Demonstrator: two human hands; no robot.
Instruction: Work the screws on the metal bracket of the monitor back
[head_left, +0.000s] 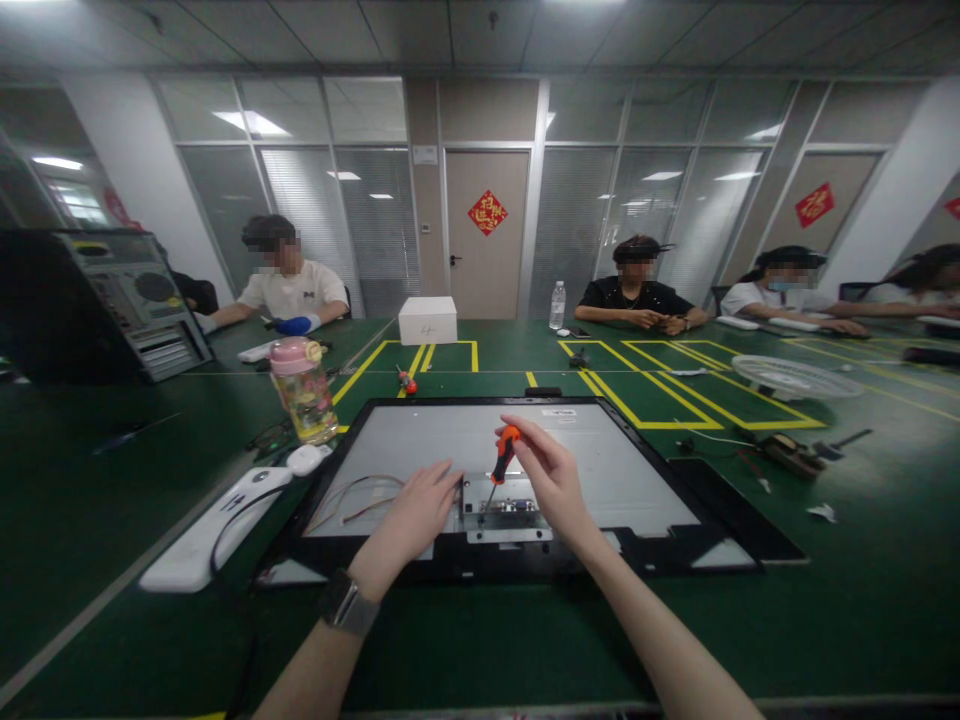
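An opened monitor panel (622,480), grey-backed with a black frame, lies flat on the green table in front of me. Near its front middle sits a metal bracket (510,536) with a row of connector ports. My right hand (553,475) grips an orange-and-black screwdriver (505,455), its shaft slanting down to the bracket; whether the tip sits in a screw is too small to tell. My left hand (414,508) lies flat with fingers stretched out, fingertips at the bracket's left edge. Thin wires (352,490) curl over the panel left of that hand.
At left stand a pink-lidded bottle (304,390), a long white device (214,530) with a black cable, and a computer case (120,300). A white box (427,320) and a water bottle (557,305) are farther back. Several people sit across the table.
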